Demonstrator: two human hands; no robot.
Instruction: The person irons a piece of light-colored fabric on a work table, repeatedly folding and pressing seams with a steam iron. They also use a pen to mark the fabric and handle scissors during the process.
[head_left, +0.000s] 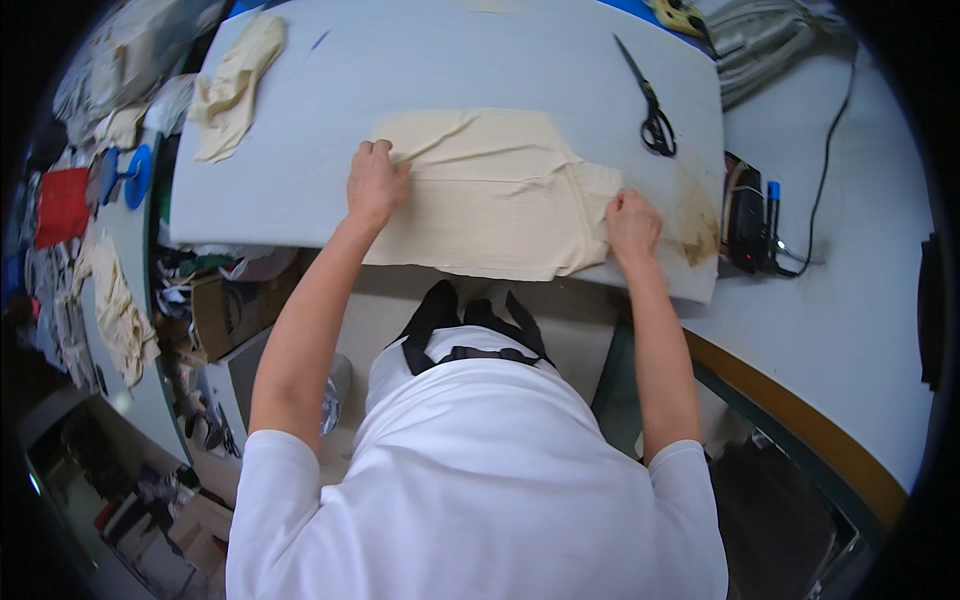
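A cream fabric garment piece lies spread on the white-covered table, wrinkled across its upper part, its near edge along the table's front edge. My left hand grips the cloth near its left edge, fingers bent. At the narrower right end, my right hand pinches the cloth's edge between thumb and fingers. Black-handled scissors lie on the table beyond my right hand, blades pointing away. Another cream fabric piece lies crumpled at the table's far left.
On the right side table are a black device, a blue-capped marker and a black cable. Grey cloth is heaped at the far right. A cardboard box stands below left, near a cream garment on another table.
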